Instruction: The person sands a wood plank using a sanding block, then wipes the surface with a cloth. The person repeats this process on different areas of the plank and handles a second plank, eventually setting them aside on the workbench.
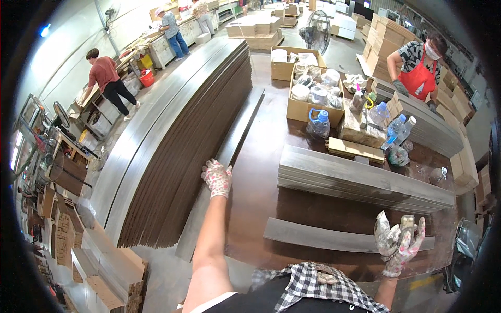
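Observation:
My left hand (216,178), in a white glove with a pink pattern, grips a long grey plank (244,125) with its fingers curled at the edge. This plank lies alongside a tall stack of grey-topped, brown-edged planks (193,115). My right hand (401,255), also gloved, is raised over the right end of a single grey plank (323,237) lying crosswise before me. A crumpled, stained whitish rag (385,235) appears held in it, partly hidden by the fingers. Just beyond lies a low stack of grey planks (360,175).
Cardboard boxes (302,110) with jars, a blue-capped jug (319,125), plastic bottles (395,128) and a yellowish board (356,149) crowd the brown table's far side. A co-worker in a red apron (421,78) stands at another plank stack (428,122) far right. A fan (317,32) stands behind.

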### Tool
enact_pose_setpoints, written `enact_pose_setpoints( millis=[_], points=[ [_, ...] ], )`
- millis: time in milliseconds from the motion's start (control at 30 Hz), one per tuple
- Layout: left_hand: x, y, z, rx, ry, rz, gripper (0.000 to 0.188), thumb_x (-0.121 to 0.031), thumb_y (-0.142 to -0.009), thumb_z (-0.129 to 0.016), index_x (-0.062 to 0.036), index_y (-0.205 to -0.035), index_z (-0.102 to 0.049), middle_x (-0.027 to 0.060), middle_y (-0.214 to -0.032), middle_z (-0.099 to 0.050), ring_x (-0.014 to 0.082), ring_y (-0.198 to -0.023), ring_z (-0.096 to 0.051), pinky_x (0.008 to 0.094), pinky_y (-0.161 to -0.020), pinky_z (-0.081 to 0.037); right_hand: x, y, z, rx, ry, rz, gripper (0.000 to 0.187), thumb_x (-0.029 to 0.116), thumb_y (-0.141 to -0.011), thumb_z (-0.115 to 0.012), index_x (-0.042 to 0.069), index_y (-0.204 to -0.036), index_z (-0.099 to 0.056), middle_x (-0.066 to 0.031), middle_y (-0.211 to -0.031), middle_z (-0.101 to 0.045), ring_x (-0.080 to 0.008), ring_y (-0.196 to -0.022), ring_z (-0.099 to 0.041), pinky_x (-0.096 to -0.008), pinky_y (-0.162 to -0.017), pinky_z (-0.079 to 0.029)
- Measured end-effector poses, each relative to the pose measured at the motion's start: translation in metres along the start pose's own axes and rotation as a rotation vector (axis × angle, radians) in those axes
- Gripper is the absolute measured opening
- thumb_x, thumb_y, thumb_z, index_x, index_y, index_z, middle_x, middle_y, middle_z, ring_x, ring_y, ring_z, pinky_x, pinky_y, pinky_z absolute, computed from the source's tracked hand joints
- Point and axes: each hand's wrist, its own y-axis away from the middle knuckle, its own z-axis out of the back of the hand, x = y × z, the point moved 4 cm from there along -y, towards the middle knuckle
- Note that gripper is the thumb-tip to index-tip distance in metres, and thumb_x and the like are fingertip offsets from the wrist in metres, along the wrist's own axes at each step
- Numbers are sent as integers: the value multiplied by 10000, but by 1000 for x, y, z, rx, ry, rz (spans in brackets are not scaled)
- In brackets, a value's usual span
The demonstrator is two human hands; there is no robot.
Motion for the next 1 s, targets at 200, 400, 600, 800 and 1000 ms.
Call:
enact_pose_setpoints(
  millis=[200, 400, 600, 800, 1000],
  points=[
    [-9, -17, -31, -17, -11, 10, 758, -587, -869, -655, -112, -1435, -490, 138, -1266, -573, 315, -1175, -540, 488, -905, -489, -9, 0, 7, 5, 174, 32, 733, 400, -936, -664, -36, -1465, -404, -170, -1516, -419, -284, -1391, -417, -428, -1174, -312],
    [-19, -24, -34, -1, 21, -4, 708, -544, -893, -651, -146, -1452, -475, 128, -1309, -551, 320, -1233, -520, 487, -929, -482, -26, 3, 15, 4, 143, -27, 741, 408, -934, -666, -45, -1460, -407, -176, -1506, -431, -287, -1401, -403, -431, -1185, -289],
    [-26, -33, -35, -14, 1, -28, 695, -569, -890, -639, -165, -1434, -490, 94, -1335, -535, 298, -1249, -510, 484, -931, -489, -22, 10, 4, 66, 66, -51, 745, 392, -916, -697, -10, -1474, -410, -105, -1393, -492, -196, -1192, -497, -371, -1074, -384],
    [-13, -33, -41, -173, 95, -190, 613, -399, -853, -730, -199, -1392, -517, 39, -1406, -465, 306, -1281, -467, 506, -990, -458, -22, 17, 4, 120, 174, -13, 736, 386, -918, -697, -15, -1468, -418, -117, -1397, -492, -214, -1202, -491, -386, -1083, -374],
    [-54, 76, 61, -721, 705, -514, 542, -129, -824, -740, -117, -1342, -582, 96, -1321, -558, 295, -1228, -495, 422, -1031, -421, -18, 25, -3, 94, -19, -212, 624, 314, -983, -609, 17, -1484, -384, -121, -1286, -559, -188, -999, -608, -325, -896, -507]
  ],
)
